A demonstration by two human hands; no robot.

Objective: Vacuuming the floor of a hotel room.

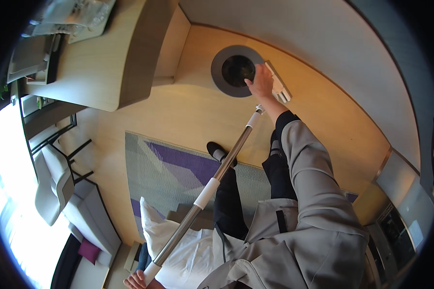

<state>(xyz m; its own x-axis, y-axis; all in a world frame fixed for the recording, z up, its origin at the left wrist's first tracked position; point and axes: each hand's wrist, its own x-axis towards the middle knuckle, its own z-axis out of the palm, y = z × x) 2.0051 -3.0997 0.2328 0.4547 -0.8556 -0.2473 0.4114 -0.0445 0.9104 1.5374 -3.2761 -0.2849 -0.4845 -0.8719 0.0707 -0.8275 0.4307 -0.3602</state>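
A long silver pole with white sleeves (207, 192) runs up from the lower left; it looks like a mop handle. My left hand (137, 280) is wrapped round its lower end at the picture's bottom edge. The far end passes beneath my right forearm, beside a narrow whitish flat head (280, 86) that my hand partly hides. My right hand (260, 83) is over the right rim of a round grey bin (220, 72) with a dark inside. Its thumb stands apart from the fingers, and no held thing shows; some fingertips are hard to make out.
Wooden floor (188, 111) surrounds the bin, with a desk (91, 62) to the left. Under my feet lies a grey and purple rug (154, 168). A white pillow (178, 245) is beside me, a pale chair (53, 183) farther left. A wall (313, 33) curves along the right.
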